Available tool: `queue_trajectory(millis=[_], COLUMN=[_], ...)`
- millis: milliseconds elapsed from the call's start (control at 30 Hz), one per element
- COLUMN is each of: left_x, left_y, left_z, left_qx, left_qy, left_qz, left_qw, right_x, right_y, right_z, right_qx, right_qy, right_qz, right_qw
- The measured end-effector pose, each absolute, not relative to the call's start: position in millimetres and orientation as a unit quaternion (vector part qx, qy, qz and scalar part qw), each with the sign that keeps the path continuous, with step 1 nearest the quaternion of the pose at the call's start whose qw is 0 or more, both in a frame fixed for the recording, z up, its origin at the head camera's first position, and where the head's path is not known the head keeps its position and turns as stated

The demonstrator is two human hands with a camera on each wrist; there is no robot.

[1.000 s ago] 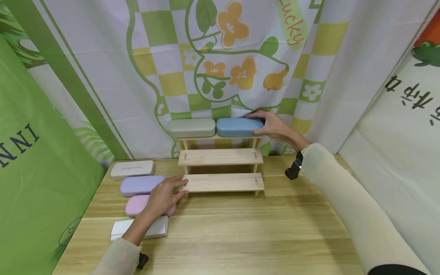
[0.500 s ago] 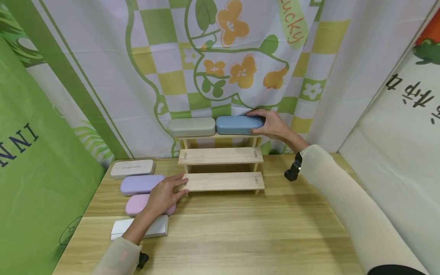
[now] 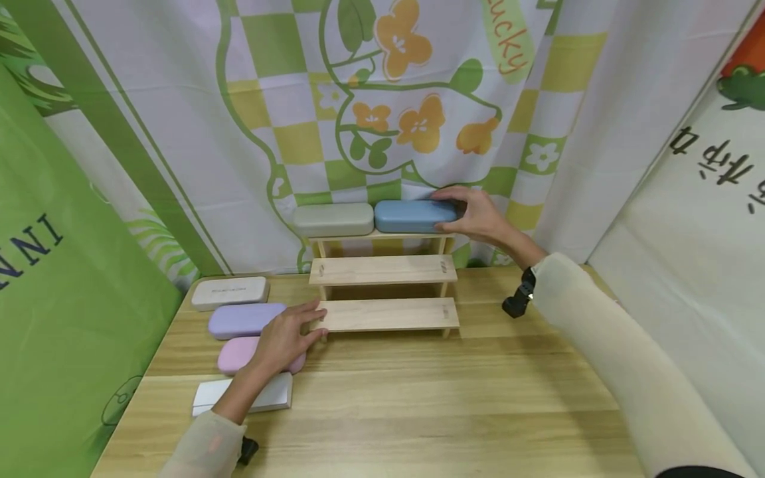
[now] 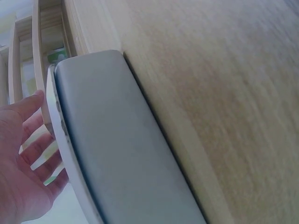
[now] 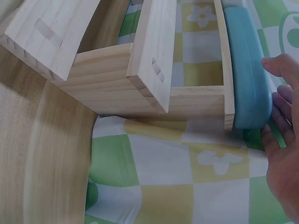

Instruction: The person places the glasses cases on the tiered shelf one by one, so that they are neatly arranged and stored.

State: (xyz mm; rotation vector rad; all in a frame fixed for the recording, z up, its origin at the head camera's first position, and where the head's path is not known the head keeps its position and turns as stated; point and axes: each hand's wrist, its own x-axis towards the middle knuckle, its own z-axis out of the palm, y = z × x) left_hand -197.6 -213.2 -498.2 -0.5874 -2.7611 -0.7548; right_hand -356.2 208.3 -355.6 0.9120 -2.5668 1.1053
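A three-tier wooden stand (image 3: 382, 269) has a grey-green glasses case (image 3: 333, 220) and a blue glasses case (image 3: 414, 217) side by side on its top step. My right hand (image 3: 478, 216) holds the right end of the blue case, thumb in front and fingers behind. In the right wrist view, the thumb and fingertips meet the case (image 5: 247, 70) at its end. My left hand (image 3: 283, 338) rests its spread, fairly straight fingers against the left end of the bottom step. It passes over a pink glasses case (image 3: 238, 355), partly hiding it.
Left of the stand lie a whitish case (image 3: 230, 293), a purple glasses case (image 3: 245, 321) and a silver-white case (image 3: 275, 393), in a column with the pink one. A patterned curtain (image 3: 299, 99) hangs behind the stand, on the wooden table (image 3: 418, 411).
The right wrist has shifted slightly to the right, its fingers still at the blue case. The left hand and the cases stay in place; the head view tilts marginally.
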Motion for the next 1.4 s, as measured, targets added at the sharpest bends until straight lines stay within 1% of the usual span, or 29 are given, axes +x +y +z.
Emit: queue_trajectory(millis=[200, 400, 633, 1067, 1400], left_x=[-198.6, -198.6, -198.6, -196.4, -189.8], left_y=[-213.4, -212.9, -213.3, -217.2, -232.5], left_z=[-497.1, -496.5, -495.9, -492.9, -488.9], left_qx=[-0.203, -0.209, -0.209, -0.226, -0.238], left_qy=[-0.939, -0.938, -0.939, -0.939, -0.930], left_qz=[-0.254, -0.253, -0.250, -0.237, -0.238], left_qw=[0.111, 0.112, 0.109, 0.109, 0.150], right_x=[-347.5, -332.2, -312.3, -273.4, -250.0], right_y=[212.1, 216.8, 220.8, 237.0, 245.4], right_z=[-350.8, -348.8, -359.3, -395.9, -420.6], right_qx=[0.332, 0.349, 0.414, 0.389, 0.384], right_qy=[-0.864, -0.859, -0.835, -0.846, -0.852], right_qz=[0.358, 0.357, 0.325, 0.347, 0.345], right_qw=[0.122, 0.116, 0.160, 0.110, 0.087])
